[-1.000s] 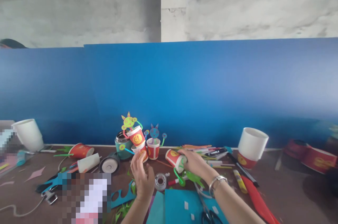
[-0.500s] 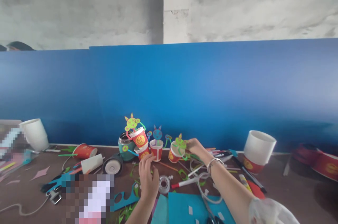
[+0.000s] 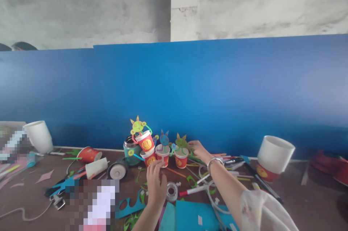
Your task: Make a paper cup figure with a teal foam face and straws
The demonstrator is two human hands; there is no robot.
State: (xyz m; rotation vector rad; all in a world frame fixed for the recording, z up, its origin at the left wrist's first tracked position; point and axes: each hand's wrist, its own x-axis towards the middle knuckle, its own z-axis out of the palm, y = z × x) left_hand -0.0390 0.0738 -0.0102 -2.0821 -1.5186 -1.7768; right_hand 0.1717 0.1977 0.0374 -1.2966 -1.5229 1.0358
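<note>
A paper cup figure with a green eared head (image 3: 181,142) rises from a red cup (image 3: 181,159), upright on the table. At its right side my right hand (image 3: 199,150) is closed; what its fingertips pinch is hidden. My left hand (image 3: 157,184) is open, thumb apart, in front of the cups with nothing in it. Behind its fingers stand a cup with a blue eared head (image 3: 164,138) and a stack of two red cups. The upper cup (image 3: 146,143) carries a yellow-green eared head (image 3: 137,126).
A teal flask (image 3: 132,151) stands behind the cups, its black lid (image 3: 117,171) to the left. Clear tape (image 3: 172,191), a red-capped marker (image 3: 193,190), blue paper (image 3: 195,213), scraps and a cable lie in front. White cup stacks (image 3: 275,155) stand at both sides. A blue partition rises behind.
The green-headed cup has gone from tilted to upright, its head now facing forward above the rim. My right hand stays close beside it. My left hand has hardly moved.
</note>
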